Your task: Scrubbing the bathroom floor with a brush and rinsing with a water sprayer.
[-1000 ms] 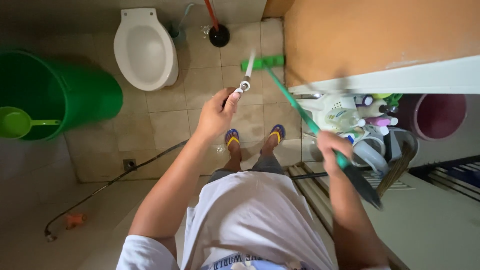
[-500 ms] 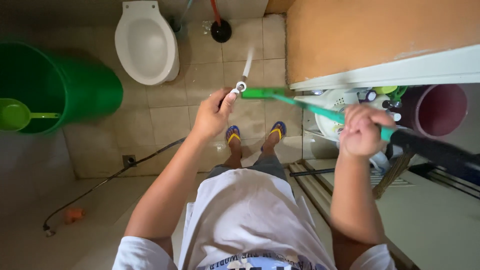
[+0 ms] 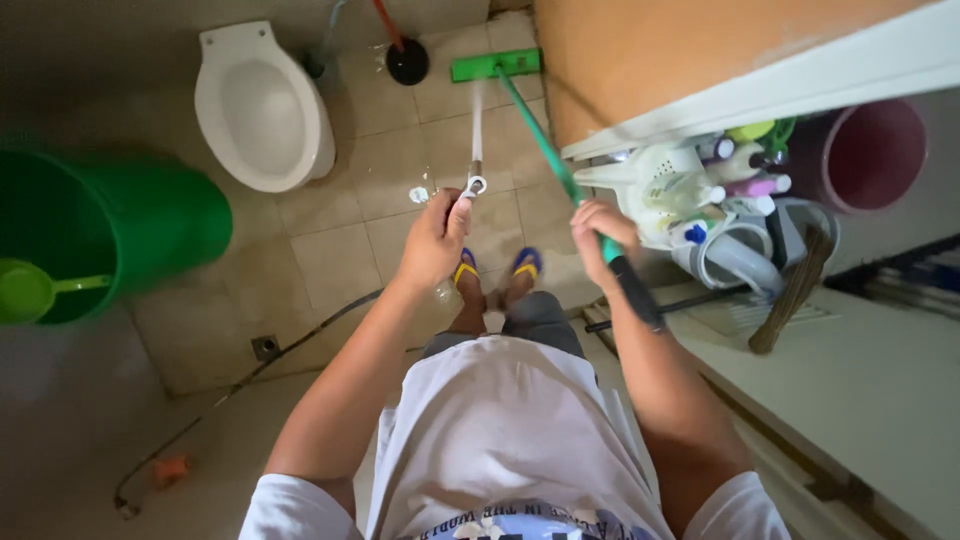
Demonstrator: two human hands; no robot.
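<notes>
L hand [image 3: 432, 243]: fingers curled tight round a hose nozzle [image 3: 472, 186], metal tip poking out past the thumb, pointing fwd over the floor.
Water: thin jet [image 3: 477, 120] leaving the nozzle, running straight toward the green brush head.
R hand [image 3: 600, 222]: fist closed round the broom handle [image 3: 548, 150], right where green shaft meets black grip; black end sticking back past the wrist.
Brush head [image 3: 496, 65]: green, flat, down on the tiles at far end of handle, just beside the orange wall [image 3: 640, 60] and near the plunger.
Plunger [image 3: 407, 60]: black cup, red stick, standing by the back wall, betw. toilet and brush head.
Toilet [image 3: 262, 108]: white, no seat visible, upper left, well apart from both hands.
Bucket [image 3: 150, 215]: big green, far left; light-green dipper [image 3: 30, 290] resting in it.
Hose [image 3: 290, 345]: dark line trailing across the floor from lower left toward the feet; orange fitting [image 3: 170, 468] near its far end.
Floor [image 3: 330, 260]: beige tiles, wet-looking; small drain [image 3: 265, 347] left of the legs.
Feet: blue-yellow flip-flops [image 3: 495, 268], side by side under the nozzle.
R side: white basket w/ bottles [image 3: 690, 190], maroon pail [image 3: 870, 150], all under a white ledge [image 3: 780, 85]; brown stick [image 3: 790, 295] leaning nearby.
</notes>
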